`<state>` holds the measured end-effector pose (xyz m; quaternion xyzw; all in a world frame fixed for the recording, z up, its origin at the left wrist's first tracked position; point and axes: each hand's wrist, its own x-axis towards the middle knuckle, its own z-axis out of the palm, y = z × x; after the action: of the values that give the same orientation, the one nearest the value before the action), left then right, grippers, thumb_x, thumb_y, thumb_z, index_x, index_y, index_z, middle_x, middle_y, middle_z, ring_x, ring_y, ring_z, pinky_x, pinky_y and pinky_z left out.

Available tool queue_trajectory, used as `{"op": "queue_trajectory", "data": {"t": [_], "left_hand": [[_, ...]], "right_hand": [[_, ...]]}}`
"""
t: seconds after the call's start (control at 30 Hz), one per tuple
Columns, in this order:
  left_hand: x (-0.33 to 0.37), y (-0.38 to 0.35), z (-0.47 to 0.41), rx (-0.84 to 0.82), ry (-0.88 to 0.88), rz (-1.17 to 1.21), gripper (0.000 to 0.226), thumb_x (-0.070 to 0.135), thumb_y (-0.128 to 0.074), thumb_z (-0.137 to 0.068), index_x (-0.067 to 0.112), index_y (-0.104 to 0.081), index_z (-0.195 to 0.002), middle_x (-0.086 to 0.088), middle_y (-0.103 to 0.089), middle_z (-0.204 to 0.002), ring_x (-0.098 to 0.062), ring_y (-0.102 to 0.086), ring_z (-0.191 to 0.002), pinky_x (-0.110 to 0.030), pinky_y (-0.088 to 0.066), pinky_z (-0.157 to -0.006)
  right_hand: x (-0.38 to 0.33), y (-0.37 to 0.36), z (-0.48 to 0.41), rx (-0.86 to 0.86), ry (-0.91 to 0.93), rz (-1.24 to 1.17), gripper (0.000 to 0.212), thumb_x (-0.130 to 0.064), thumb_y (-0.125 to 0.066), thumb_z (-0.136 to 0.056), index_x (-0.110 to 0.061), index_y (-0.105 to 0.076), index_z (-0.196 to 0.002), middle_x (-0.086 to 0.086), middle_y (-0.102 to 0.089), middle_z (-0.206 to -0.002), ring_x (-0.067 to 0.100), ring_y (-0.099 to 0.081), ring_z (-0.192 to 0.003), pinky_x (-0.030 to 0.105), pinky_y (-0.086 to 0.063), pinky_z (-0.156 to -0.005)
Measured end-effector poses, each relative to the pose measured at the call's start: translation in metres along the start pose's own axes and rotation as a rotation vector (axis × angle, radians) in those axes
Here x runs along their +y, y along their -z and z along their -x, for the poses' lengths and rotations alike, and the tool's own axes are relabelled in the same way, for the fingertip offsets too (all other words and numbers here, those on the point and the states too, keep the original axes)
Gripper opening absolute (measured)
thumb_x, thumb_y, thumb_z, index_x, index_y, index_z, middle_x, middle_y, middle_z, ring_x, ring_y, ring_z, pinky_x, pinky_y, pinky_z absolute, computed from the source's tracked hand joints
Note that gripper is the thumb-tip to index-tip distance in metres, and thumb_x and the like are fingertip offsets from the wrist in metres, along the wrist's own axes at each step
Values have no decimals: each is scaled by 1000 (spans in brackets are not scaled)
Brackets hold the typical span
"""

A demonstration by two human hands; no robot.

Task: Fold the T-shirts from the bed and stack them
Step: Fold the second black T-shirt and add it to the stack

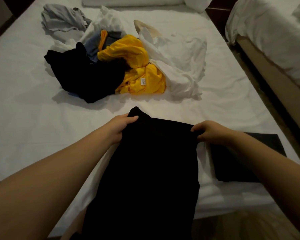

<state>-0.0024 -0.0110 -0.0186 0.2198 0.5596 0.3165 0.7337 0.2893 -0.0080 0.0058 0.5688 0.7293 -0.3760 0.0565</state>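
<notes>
black t-shirt (145,161) at 6 o'clock, draped over the near edge of the bed (24,118). left hand (123,127) pinches its top edge at 9 o'clock, right hand (210,132) at 3 o'clock. folded black shirt (232,170) lies just beside, at 3 o'clock. unfolded pile (128,66) at 12 o'clock.

Black T-shirt (145,161) hanging lengthwise, folded dark T-shirt (229,170) right of it, crumpled pile (121,66) beyond
</notes>
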Motion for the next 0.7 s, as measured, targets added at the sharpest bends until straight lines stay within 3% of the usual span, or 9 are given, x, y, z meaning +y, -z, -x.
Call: {"op": "queue_trajectory", "data": {"t": [0.07, 0.2, 0.37, 0.5, 0.6, 0.7], "left_hand": [[4, -4, 0, 11, 15, 51, 13, 11, -50, -94, 9, -58, -103, -9, -67, -88, -20, -66, -75, -31, -55, -61], [10, -2, 4, 74, 4, 119, 6, 13, -58, -89, 8, -61, -91, -5, -69, -69, -17, -67, -60, -22, -53, -46], [18, 8, 11, 109, -116, 153, 12, 17, -53, -92, 12, -52, -80, 6, -50, -39, -3, -45, -28, -11, -31, -28], [31, 17, 14, 74, -214, 155, 7, 19, -57, -90, 15, -57, -84, 3, -59, -63, -7, -56, -50, -16, -46, -45], [46, 20, 17, 103, -275, 139, 8, 10, -56, -89, 13, -58, -82, 0, -60, -68, -8, -59, -57, -19, -51, -49], [71, 23, 22, 92, -384, 195, 14, 4, -55, -87, 15, -58, -79, 0, -57, -74, -11, -56, -68, -22, -49, -61]], "right_hand": [[2, 1, 1, 45, -8, -36, 26, 2, -58, -81, -23, -65, -86, -8, -63, -83, 9, -57, -83, 14, -41, -71], [-2, 8, -1, 96, -7, -46, 22, 0, -59, -83, -21, -62, -88, -5, -61, -82, 10, -54, -84, 17, -38, -68], [-8, 27, -1, 62, -84, -207, 21, 1, -59, -84, -16, -64, -94, 1, -64, -88, 14, -58, -87, 20, -43, -75], [-17, 38, 6, 29, -84, -187, 22, 4, -58, -85, -4, -66, -104, 8, -64, -97, 14, -57, -89, 23, -41, -86], [-25, 52, 17, 56, -42, -193, 22, 3, -57, -87, -4, -64, -107, 8, -65, -99, 14, -58, -91, 28, -44, -91], [-31, 69, 21, 255, 35, -355, 23, 2, -53, -90, -7, -59, -110, 1, -62, -91, 12, -58, -84, 19, -49, -76]]}}
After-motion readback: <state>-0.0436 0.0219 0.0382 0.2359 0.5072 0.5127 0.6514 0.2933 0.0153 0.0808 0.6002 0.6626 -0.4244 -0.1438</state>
